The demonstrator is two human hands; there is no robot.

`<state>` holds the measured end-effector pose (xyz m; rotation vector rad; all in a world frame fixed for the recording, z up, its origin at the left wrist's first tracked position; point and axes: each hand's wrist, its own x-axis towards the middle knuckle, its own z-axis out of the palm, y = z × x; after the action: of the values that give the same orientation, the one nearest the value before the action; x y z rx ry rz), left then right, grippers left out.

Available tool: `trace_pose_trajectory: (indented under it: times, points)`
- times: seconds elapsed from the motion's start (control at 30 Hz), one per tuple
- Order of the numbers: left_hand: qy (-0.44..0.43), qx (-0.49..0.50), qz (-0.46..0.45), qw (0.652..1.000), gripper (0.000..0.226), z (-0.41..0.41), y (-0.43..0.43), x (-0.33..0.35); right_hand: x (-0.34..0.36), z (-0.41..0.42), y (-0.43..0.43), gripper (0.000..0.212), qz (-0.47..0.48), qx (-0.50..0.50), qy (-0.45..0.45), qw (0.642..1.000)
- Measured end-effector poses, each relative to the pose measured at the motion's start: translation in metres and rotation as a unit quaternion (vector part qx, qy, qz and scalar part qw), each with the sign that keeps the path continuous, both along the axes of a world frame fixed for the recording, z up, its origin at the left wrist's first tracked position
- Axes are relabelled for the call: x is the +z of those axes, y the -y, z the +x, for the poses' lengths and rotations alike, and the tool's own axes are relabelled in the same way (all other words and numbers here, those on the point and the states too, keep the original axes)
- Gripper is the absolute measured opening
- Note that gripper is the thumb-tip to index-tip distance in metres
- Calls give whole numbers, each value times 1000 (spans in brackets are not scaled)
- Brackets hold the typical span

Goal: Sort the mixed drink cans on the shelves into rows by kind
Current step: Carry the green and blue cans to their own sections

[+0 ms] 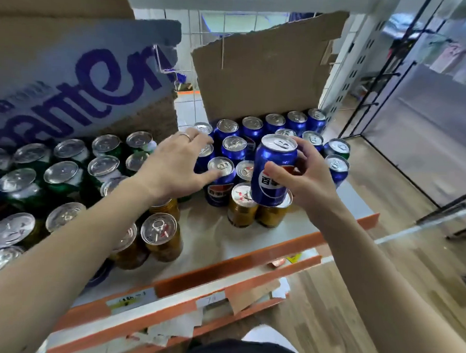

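Observation:
My right hand (305, 176) grips a blue cola can (273, 170) and holds it tilted just above two gold cans (242, 206) at the shelf's front. My left hand (173, 165) reaches over the shelf with fingers spread, its thumb touching the top of another blue cola can (220, 181). Several blue cans (252, 127) stand in rows behind, in front of a cardboard sheet. Green cans (63, 174) fill the left side. More gold cans (161, 236) stand at the front left, under my left forearm.
The white shelf (210, 242) has an orange front edge (249, 259), with another orange-edged shelf below. A torn cardboard sheet (263, 65) stands behind the blue cans. A printed carton (71, 70) leans at the back left. Wooden floor and black metal racks lie to the right.

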<state>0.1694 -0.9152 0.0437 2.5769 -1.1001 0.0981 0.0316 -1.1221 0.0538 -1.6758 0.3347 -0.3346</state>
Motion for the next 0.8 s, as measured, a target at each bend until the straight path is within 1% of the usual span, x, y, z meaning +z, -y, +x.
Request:
trace_pose_trajectory:
  times: [0.1,0.23,0.33,0.4,0.67,0.8]
  points:
    - [7,-45,-5,999,73,-20,31,6,0,-20,23,59,2,-23,5,1000]
    - [5,-80,-7,997,78,-47,73,5,-8,-53,67,63,-56,-20,-14,998]
    - [11,-87,1,996,78,-64,109,-1,-17,-69,101,74,-84,-28,-29,996]
    - [15,-85,5,996,77,-75,132,-6,-23,-78,125,77,-91,-33,-36,995]
    - [13,-50,24,998,79,-96,202,-24,-44,-84,214,64,-84,-29,-42,995]
    - [7,-16,38,999,76,-101,226,-34,-61,-74,242,63,-78,-8,-44,996]
